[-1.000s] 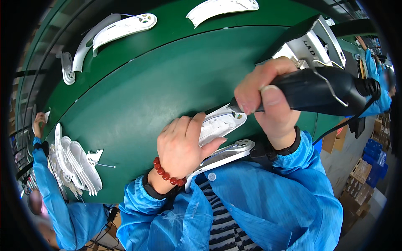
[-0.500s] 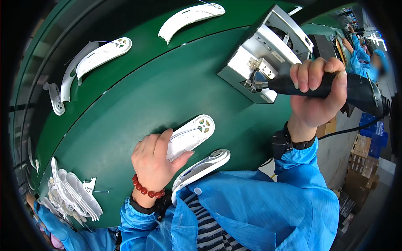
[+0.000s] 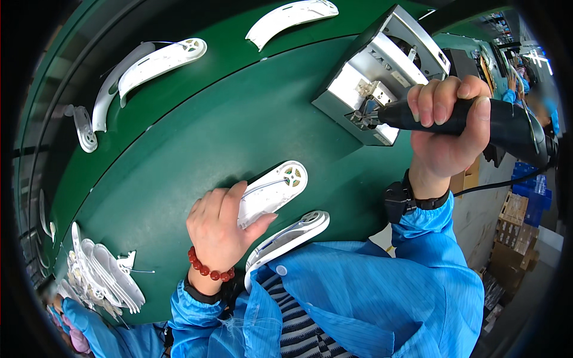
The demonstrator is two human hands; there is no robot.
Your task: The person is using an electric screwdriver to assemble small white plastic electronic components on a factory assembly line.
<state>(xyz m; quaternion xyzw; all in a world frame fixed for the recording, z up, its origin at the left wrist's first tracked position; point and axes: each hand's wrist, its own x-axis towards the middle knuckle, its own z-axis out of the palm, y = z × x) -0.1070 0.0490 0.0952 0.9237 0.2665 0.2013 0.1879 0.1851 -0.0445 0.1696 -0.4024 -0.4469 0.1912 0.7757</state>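
My right hand [image 3: 450,128] is wrapped around a black electric screwdriver [image 3: 507,128]. Its tip reaches the front of a silver metal box [image 3: 358,89], which looks like a screw feeder. Against the green table, my left hand [image 3: 218,224] grips a long white plastic housing [image 3: 268,194], thumb on the near side and fingers on the far side. At the housing's round end sits a spoked disc with a thin wire running from it. A similar white housing [image 3: 289,238] lies nearer to me, against my blue jacket.
Across the far side runs a green conveyor belt [image 3: 227,62] carrying several white housings [image 3: 161,62]. A pile of white plastic parts [image 3: 107,274] lies at the left, near another person's blue sleeve [image 3: 101,328]. The screwdriver's cable [image 3: 501,185] hangs at the right, above stacked boxes.
The white housings on the belt have shifted to the right. The screwdriver has moved slightly to the left at the silver box. My left hand has hardly moved.
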